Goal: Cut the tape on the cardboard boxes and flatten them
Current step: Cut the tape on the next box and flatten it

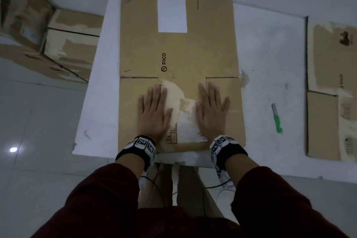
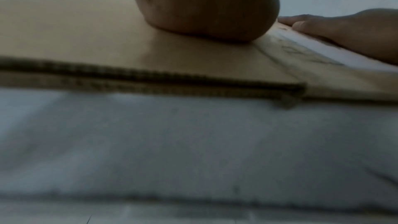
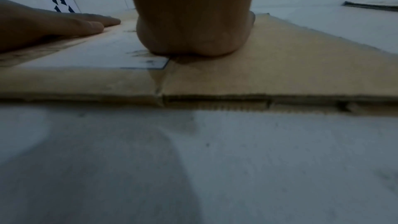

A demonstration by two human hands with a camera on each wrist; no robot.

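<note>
Two hands, left [image 1: 153,111] and right [image 1: 212,111], fingers straight, palms pressing one flattened box [image 1: 177,54], one green knife [image 1: 276,118] nearby

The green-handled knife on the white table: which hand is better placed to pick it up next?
The right hand. The green-handled knife lies on the white table beyond that hand's side of the flattened brown cardboard box. The left hand would need to cross over the right.
</note>
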